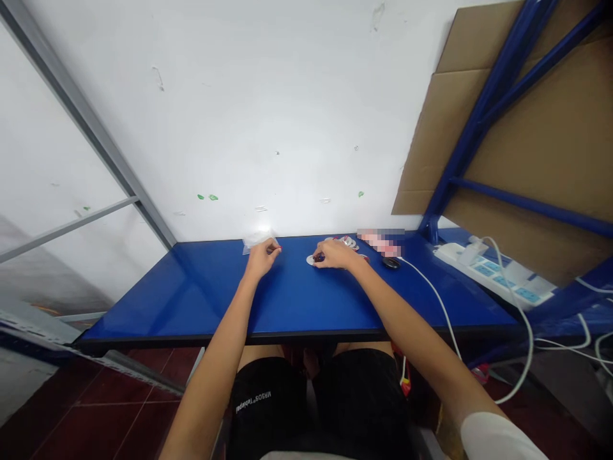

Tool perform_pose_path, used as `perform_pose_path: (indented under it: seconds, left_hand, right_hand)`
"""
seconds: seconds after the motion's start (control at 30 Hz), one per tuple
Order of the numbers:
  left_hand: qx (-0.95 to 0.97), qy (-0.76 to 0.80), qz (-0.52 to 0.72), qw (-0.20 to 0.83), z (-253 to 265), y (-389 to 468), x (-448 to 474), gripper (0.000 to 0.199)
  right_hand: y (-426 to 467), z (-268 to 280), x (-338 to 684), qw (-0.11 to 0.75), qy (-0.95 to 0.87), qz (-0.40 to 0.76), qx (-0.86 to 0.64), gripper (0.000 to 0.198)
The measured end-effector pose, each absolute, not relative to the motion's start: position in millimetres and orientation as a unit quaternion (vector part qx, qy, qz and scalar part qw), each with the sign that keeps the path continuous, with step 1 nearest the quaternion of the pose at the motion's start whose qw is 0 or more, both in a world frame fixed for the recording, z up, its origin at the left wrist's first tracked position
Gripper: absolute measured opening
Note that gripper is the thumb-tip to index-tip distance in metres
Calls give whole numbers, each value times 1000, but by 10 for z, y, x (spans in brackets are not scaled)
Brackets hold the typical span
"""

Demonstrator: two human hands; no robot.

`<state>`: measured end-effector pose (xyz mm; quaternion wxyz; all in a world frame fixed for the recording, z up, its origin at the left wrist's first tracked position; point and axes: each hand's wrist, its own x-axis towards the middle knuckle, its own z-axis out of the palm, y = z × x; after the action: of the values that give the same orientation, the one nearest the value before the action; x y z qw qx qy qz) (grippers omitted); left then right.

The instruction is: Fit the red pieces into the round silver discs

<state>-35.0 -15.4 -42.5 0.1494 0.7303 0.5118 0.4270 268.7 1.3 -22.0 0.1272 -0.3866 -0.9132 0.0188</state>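
Observation:
My left hand (262, 257) is above the blue table, its thumb and finger pinched together. A small speck of red shows at the fingertips, too small to name. Beside that hand, against the wall, lies a clear plastic bag (249, 243). My right hand (335, 253) is closed over the edge of a small white disc (310, 260), with something dark and red showing between the fingers. Part of the disc is hidden by them. Just behind the right hand is a pile of round white pieces (352, 243) with red marks, partly covered by the hand.
The blue tabletop (201, 287) meets a white wall (287, 115). A round black object (391, 262) lies at right, near a blurred-out patch. White cables (443, 300) run past a white power strip (498, 276). A blue frame (472, 140) holds cardboard (421, 147).

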Motion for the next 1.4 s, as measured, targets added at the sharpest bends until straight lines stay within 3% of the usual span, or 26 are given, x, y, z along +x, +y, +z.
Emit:
perform_pose_path:
  seconds: [0.1, 0.23, 0.53, 0.67, 0.83, 1.0, 1.17, 1.4]
  left_hand:
    - [742, 481, 434, 169, -459, -182, -179, 12]
    - [756, 459, 423, 196, -484, -210, -55, 13]
    - [758, 463, 416, 196, -486, -217, -56, 11]
    - [745, 449, 450, 201, -482, -246, -2, 15]
    - [726, 438, 502, 173, -540, -278, 189, 17]
    - [708, 466, 517, 117, -543, -312, 298, 16]
    - [695, 484, 528, 60, -479, -372, 291, 14]
    - [645, 504, 565, 106, -454, -380, 314, 9]
  right_hand:
    - [-53, -148, 2598, 97, -910, -33, -402, 26]
    - [-52, -112, 2608, 100, -905, -19, -413, 35]
    - [-85, -172, 2515, 111, -897, -61, -422, 29]
    - [-51, -231, 2413, 181, -854, -79, -482, 32]
    - [11, -338, 2371, 356, -805, 114, -461, 33]
    - [-3, -454, 2226, 441, -743, 332, -379, 37]
    - [-25, -495, 2133, 456, -722, 389, -346, 42]
    - [-39, -525, 2126, 442, -751, 367, -327, 39]
